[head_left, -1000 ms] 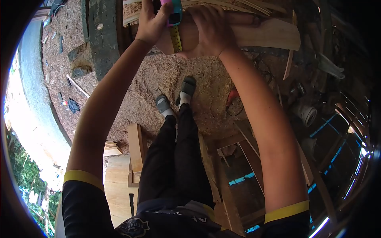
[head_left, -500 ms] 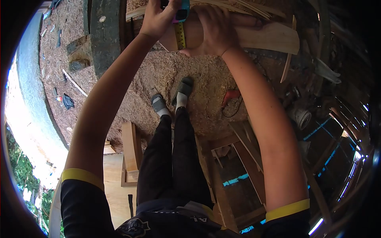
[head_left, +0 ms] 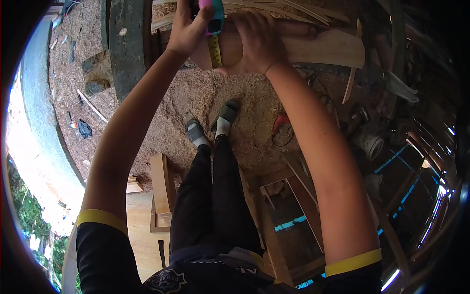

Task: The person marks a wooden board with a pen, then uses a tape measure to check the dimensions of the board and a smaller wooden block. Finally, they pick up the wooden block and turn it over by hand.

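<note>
My left hand (head_left: 188, 29) is closed around a tape measure (head_left: 215, 20) with a pink and teal case, at the top of the head view. A short length of its yellow blade (head_left: 214, 51) lies across a pale wooden board (head_left: 333, 48) near the board's left end. Just right of the blade, my right hand (head_left: 259, 41) grips the board, fingers over its face and thumb along the near edge by the blade's end. Whether the thumb presses on the blade is hard to make out.
A dark thick post (head_left: 128, 44) stands left of the board. Thin wood strips (head_left: 308, 11) lie behind it. Below are shavings on the ground (head_left: 171, 112), a red tool with a cord (head_left: 280, 122), wood pieces (head_left: 161, 183) and a wooden frame (head_left: 274, 235).
Both hands, the tape measure and the board sit slightly farther left and nearer to me. The blade has shifted a little left along the board. Both grips look the same.
</note>
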The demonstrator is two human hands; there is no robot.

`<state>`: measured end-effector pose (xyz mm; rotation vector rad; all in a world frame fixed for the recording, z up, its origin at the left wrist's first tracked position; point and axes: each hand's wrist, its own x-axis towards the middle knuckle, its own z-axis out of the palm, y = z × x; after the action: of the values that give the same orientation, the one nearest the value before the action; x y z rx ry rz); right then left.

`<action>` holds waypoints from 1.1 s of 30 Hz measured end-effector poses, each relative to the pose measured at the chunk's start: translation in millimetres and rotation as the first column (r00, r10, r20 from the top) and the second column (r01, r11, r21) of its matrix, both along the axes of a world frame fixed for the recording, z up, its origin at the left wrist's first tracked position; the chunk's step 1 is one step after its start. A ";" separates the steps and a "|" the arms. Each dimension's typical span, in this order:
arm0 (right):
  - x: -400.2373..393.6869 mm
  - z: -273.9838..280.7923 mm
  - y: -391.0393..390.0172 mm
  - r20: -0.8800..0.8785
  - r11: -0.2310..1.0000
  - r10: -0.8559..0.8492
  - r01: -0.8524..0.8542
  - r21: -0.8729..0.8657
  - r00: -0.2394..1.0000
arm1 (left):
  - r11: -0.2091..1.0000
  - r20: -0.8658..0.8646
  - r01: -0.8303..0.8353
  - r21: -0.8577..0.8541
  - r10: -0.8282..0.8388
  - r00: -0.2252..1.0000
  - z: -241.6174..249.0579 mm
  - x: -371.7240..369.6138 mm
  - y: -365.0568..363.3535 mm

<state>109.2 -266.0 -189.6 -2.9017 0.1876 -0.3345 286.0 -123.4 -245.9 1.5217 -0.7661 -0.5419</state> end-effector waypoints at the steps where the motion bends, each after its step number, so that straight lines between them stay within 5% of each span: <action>1: -0.1 -0.5 -0.1 -0.002 1.000 -0.002 0.002 0.001 1.000 | 1.000 0.014 -0.004 -0.003 0.004 1.000 0.7 -0.7 -0.4; 33: 2.9 14.8 -6.1 -0.054 0.991 -0.020 0.027 0.130 0.998 | 0.997 0.051 -0.025 0.068 0.021 0.998 22.7 -3.7 -3.6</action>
<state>112.2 -272.1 -174.9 -2.7821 0.2430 -0.2403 282.3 -127.0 -223.2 1.6106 -0.7744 -0.5191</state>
